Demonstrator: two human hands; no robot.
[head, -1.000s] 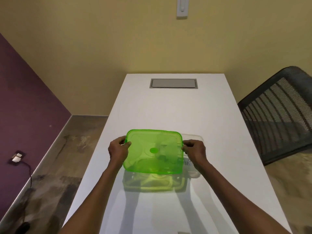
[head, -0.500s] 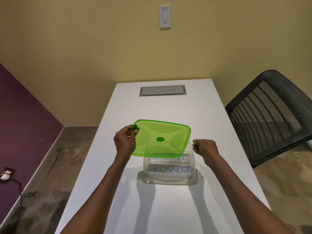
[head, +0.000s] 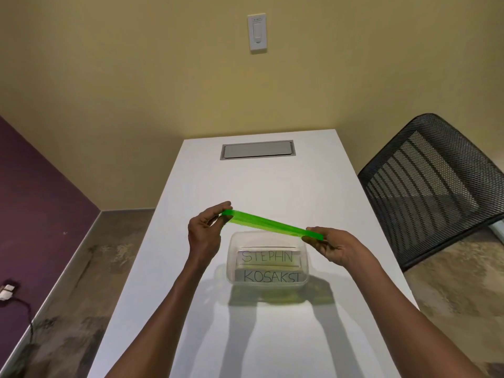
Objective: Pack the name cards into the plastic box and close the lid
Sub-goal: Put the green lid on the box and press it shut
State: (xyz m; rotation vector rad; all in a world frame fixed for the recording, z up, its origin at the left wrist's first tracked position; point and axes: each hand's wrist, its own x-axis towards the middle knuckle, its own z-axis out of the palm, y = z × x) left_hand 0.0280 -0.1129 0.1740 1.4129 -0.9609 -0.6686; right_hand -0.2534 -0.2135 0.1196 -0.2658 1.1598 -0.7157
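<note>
A white table (head: 261, 186) is running up the frame's centre toward a yellow wall (head: 136, 77) bearing a light switch (head: 257, 32); a grey hatch (head: 257, 150) is lying at its far end. A purple wall (head: 35, 200) is occupying the left, a black mesh chair (head: 431, 184) the right. The left hand (head: 204, 233) and right hand (head: 331, 245) are pinching the green lid (head: 270, 224) edge-on, fingers narrow, above the clear plastic box (head: 231, 257) containing the name cards (head: 268, 257).
</note>
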